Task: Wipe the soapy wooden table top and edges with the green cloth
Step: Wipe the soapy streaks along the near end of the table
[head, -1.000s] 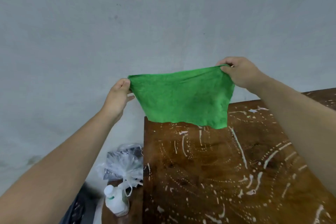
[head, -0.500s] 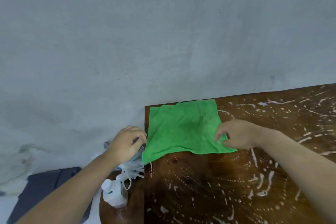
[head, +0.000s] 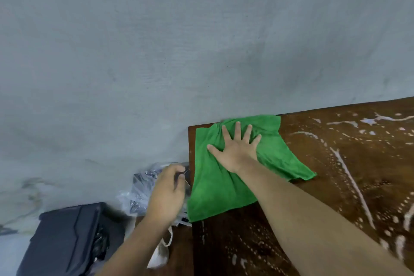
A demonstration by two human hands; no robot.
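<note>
The green cloth [head: 226,184] lies spread over the far left corner of the wooden table [head: 336,186], a little right of the frame's centre, its left edge running along the table's left edge and its far edge bunched up near the grey wall [head: 156,51]. The right hand [head: 237,148] is flat on top of it, fingers splayed wide and palm down on the upper part of the cloth, with the forearm reaching in from the lower right.

The left hand [head: 167,195] hangs just off the table's left edge, lower centre of the frame, fingers curled loosely in; it is blurred, and whether it pinches anything I cannot tell. Right behind it sits a crinkled clear plastic bag [head: 141,188].

White soap streaks and dots [head: 349,177] cover the dark wood to the right of the cloth and below it. In the lower left corner of the frame stands a black case [head: 62,240] against the wall.
</note>
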